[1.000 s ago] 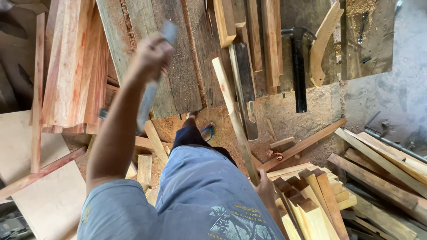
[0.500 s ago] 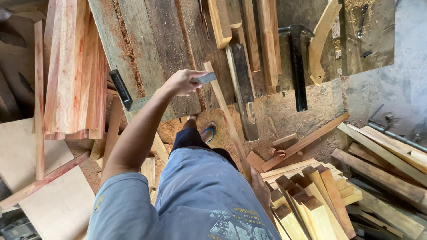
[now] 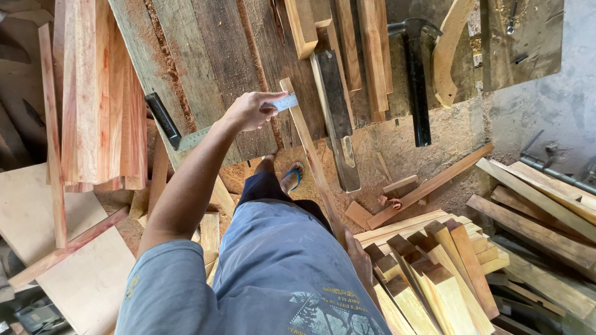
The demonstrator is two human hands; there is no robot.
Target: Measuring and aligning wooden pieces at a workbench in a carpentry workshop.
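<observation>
Our left grip [image 3: 251, 110] pinches the steel try square [image 3: 205, 133] flat on the bench [image 3: 217, 56]; our right grip [image 3: 359, 254] clasps the slim stick [image 3: 310, 152] leaning beside the square.

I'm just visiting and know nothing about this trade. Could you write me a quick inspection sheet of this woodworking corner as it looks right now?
Surface: dark plank workbench, dusted with sawdust.
Job's things: long pale wooden strip, leaning from the bench edge down to the right hand; metal try square with black handle, its blade laid across the strip's top end.
Clutter: black claw hammer, curved wooden piece, reddish board stack, pale cut blocks, offcuts on the sawdust floor.
Hands: left hand grips the square's blade; right hand holds the strip's lower end, partly hidden.
Cables: nothing seen.
Surroundings: grey concrete wall, loose planks leaning at right.
</observation>
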